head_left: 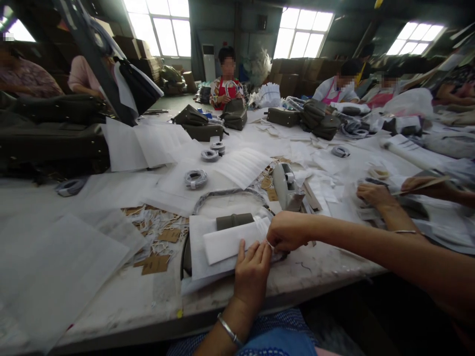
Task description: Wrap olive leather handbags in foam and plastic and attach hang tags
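Observation:
A dark olive handbag lies flat in front of me at the table's near edge, mostly covered by white foam sheet. A folded strip of white foam rests on top, partly over an olive strap-like piece. Behind it arches the bag's plastic-wrapped handle. My left hand lies with its fingers stretched out on the folded foam's right part. Close beside it, my right hand is closed, fingertips pinched at the foam's right end; its fingers partly hide what they grip.
Paper tags with strings lie in a heap at left. A tape dispenser stands behind my right hand. Plastic-wrapped coiled straps and foam sheets spread beyond. At right, a co-worker's hands work close to my arm.

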Demonstrator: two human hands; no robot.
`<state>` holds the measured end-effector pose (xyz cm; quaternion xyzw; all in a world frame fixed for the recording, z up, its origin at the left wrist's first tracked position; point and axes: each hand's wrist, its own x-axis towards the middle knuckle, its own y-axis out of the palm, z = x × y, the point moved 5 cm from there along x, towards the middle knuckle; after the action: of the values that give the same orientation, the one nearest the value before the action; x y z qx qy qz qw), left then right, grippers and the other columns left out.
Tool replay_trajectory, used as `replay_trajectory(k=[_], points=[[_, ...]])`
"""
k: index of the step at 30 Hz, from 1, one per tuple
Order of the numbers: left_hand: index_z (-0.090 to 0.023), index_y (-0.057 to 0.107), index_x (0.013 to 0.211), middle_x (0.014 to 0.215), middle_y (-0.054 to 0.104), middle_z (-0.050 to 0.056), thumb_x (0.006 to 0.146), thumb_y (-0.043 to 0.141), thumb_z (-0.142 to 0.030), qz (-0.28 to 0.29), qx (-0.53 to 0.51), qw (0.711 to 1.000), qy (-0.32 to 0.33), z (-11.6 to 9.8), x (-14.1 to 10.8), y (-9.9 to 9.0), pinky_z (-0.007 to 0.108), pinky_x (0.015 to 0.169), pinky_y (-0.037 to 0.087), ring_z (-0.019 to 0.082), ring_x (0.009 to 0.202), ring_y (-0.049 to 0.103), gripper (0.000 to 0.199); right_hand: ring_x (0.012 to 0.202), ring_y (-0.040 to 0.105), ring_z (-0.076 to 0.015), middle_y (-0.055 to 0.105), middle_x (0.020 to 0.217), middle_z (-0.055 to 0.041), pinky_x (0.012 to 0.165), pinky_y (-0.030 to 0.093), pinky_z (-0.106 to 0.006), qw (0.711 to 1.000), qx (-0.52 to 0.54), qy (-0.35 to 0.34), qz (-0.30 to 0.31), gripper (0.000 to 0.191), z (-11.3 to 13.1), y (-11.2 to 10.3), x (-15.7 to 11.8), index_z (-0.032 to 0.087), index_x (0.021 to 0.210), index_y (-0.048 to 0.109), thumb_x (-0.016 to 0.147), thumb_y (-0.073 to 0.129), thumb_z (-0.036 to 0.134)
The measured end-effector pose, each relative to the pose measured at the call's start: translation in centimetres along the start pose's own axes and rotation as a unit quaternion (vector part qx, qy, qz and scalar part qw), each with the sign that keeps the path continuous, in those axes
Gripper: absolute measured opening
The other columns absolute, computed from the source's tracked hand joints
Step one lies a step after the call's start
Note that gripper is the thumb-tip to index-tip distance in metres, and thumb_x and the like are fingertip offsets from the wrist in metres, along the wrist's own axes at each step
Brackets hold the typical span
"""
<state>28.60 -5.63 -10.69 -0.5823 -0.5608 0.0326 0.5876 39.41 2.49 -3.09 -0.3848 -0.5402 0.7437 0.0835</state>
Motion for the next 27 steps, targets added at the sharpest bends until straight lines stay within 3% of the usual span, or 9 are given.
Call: replay_trajectory(k=[6, 15, 27], points=[[-0.016, 0.06, 0.125, 0.11, 0.075, 0.005, 0.098, 0.052, -0.021, -0.003, -0.001, 1.0, -0.002, 0.0, 0.0, 0.0, 0.052, 0.116, 0.038, 0.02, 0.108, 0.067, 0.029, 0.065, 0.065, -0.0182, 0.077, 0.078, -0.0049, 0.051, 0.028, -0.027, 0.99, -0.11, -0.001, 0.087, 0.019, 0.6, 0.2, 2.7, 0.028, 0.091, 0.08, 0.078, 0.07, 0.037], [-0.016, 0.062, 0.121, 0.109, 0.075, 0.005, 0.098, 0.052, -0.019, -0.025, 0.029, 0.999, 0.007, -0.3, 0.3, -0.3, 0.051, 0.117, 0.037, 0.019, 0.106, 0.068, 0.025, 0.061, 0.065, -0.02, 0.073, 0.067, -0.0047, 0.054, 0.036, -0.027, 0.981, -0.144, -0.024, 0.128, 0.013, 1.2, -0.2, 5.1, 0.025, 0.076, 0.08, 0.068, 0.082, 0.035], [-0.018, 0.063, 0.119, 0.112, 0.074, 0.003, 0.094, 0.057, -0.015, 0.006, 0.027, 1.0, -0.007, 0.0, -0.2, 0.4, 0.05, 0.116, 0.039, 0.019, 0.11, 0.066, 0.025, 0.061, 0.063, -0.0175, 0.071, 0.062, -0.0029, 0.055, 0.034, -0.025, 0.98, -0.171, -0.051, 0.09, 0.022, -0.5, -2.3, 7.0, 0.022, 0.065, 0.075, 0.063, 0.086, 0.042]])
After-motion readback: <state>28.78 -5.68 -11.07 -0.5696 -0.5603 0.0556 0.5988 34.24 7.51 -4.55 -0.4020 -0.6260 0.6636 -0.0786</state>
